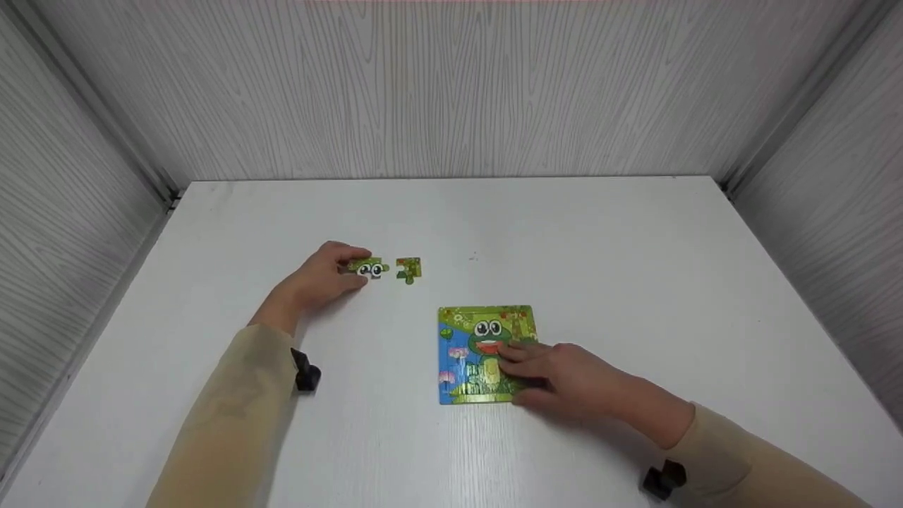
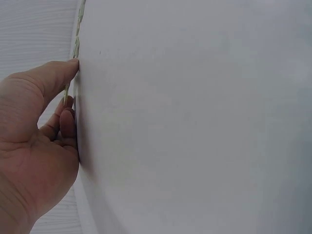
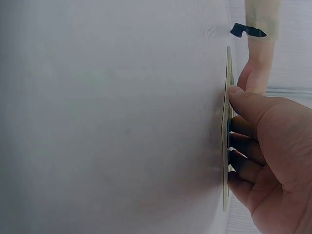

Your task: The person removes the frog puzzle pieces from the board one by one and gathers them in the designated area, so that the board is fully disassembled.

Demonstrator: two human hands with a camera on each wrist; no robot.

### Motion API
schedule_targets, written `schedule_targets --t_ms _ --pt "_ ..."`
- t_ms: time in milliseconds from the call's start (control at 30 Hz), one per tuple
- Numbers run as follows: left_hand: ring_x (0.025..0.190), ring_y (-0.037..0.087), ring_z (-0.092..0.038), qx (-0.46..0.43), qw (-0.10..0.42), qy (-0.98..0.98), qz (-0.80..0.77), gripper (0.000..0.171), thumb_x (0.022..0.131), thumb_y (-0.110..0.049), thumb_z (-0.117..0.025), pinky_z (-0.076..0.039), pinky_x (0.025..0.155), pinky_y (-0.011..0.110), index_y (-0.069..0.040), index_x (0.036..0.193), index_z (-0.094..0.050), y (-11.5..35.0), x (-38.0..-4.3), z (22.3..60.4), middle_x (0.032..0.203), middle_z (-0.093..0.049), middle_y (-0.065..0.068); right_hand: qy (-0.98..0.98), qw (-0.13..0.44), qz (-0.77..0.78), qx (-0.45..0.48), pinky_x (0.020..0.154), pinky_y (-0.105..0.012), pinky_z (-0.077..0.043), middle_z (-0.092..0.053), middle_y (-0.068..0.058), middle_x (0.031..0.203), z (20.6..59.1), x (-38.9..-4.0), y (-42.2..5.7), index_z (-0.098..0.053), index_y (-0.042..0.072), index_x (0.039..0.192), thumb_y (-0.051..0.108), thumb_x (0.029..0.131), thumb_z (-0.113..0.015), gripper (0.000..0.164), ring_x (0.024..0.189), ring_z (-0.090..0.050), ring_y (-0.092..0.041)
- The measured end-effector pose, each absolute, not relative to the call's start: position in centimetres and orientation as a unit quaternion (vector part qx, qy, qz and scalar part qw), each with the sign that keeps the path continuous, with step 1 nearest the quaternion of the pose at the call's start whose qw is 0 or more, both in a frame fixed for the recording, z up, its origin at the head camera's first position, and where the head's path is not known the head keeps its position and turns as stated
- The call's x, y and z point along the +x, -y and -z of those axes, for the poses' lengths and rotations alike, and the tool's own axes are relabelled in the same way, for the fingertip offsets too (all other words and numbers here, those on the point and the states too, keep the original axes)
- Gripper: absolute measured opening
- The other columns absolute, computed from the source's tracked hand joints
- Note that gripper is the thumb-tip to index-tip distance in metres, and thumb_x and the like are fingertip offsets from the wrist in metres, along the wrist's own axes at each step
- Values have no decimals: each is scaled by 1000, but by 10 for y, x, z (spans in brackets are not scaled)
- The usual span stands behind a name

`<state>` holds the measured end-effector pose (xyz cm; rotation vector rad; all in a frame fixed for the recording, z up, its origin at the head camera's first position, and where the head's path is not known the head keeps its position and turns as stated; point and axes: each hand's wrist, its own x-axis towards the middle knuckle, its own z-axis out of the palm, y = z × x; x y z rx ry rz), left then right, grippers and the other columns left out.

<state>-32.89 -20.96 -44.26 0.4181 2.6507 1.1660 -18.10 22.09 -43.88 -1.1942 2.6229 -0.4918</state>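
Note:
On the left of the head view, the left hand (image 1: 326,276) pinches a green jigsaw piece (image 1: 370,269) printed with two cartoon eyes, thumb on its near edge and fingers at its far edge. Just right of it a second green jigsaw piece (image 1: 408,269) with a knob pointing toward the person lies on the table. A square frog puzzle board (image 1: 462,360) lies flat nearer the person. Over its right part rests the right hand (image 1: 564,377), fingertips on the frog picture and thumb at the near edge, hiding that side. In the right wrist view the board (image 3: 225,126) shows edge-on.
All of this lies on a white table (image 1: 635,268). Wood-grain panels stand along its back (image 1: 451,92) and at both sides. A small black clip (image 1: 306,371) sits on the left sleeve, and another (image 1: 664,480) on the right.

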Motion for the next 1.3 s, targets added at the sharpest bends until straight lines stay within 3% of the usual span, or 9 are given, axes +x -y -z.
schedule_targets --t_ms 467,867,1067,1300 --pt "143 37 -41 134 117 -904 -389 56 104 -18 -68 -30 120 53 -7 156 -52 208 -331 442 158 -39 20 -895 116 175 -395 110 -54 -48 -43 0 164 435 -179 -222 -58 14 152 38 103 -71 56 149 -44 -26" --pt "135 32 -44 66 103 -887 -446 60 102 -14 -67 -38 117 49 -9 158 -47 201 -323 430 149 -49 16 -894 115 163 -401 108 -52 -50 -43 0 164 438 -180 -222 -56 15 154 36 104 -70 56 149 -45 -24" --pt "132 33 -49 114 71 -882 -452 54 103 -13 -66 -43 112 47 -4 154 -51 180 -313 411 146 -52 21 -892 108 160 -408 109 -51 -49 -49 -6 161 438 -180 -222 -58 12 153 36 104 -70 56 147 -48 -26" --pt "125 32 -56 195 58 -876 -437 46 102 -16 -70 -48 110 44 -6 146 -61 139 -295 400 137 -59 19 -889 109 167 -412 109 -51 -49 -48 -5 161 436 -180 -220 -58 11 152 35 104 -70 56 147 -48 -25"
